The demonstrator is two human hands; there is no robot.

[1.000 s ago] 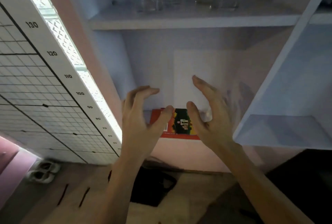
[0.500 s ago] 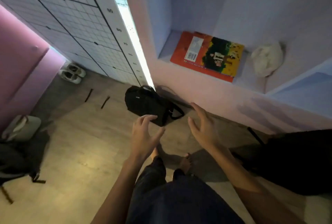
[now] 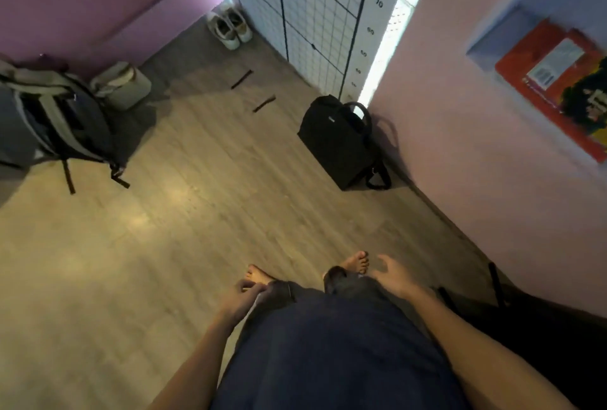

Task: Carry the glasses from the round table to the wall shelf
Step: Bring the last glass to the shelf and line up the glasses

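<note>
No glasses and no round table show in this view. My left hand (image 3: 243, 297) hangs low beside my left thigh, fingers loosely curled, holding nothing. My right hand (image 3: 392, 276) hangs by my right thigh with its fingers spread, also with nothing in it. Only the lowest corner of the wall shelf (image 3: 492, 38) shows at the far right, with a red and yellow book (image 3: 555, 81) lying in it. My bare feet stand on the wooden floor (image 3: 164, 229) just ahead of my hands.
A black bag (image 3: 338, 143) stands on the floor against the pink wall. A grey backpack (image 3: 56, 120) and a pale bag (image 3: 121, 84) sit at the left. White shoes (image 3: 230, 27) lie by the gridded height chart (image 3: 315, 15). Something dark sits at the right (image 3: 542, 321).
The view has swung down and left from the shelf to the floor. Both hands have dropped from in front of the shelf to my thighs. The glasses on the upper shelf have left the view.
</note>
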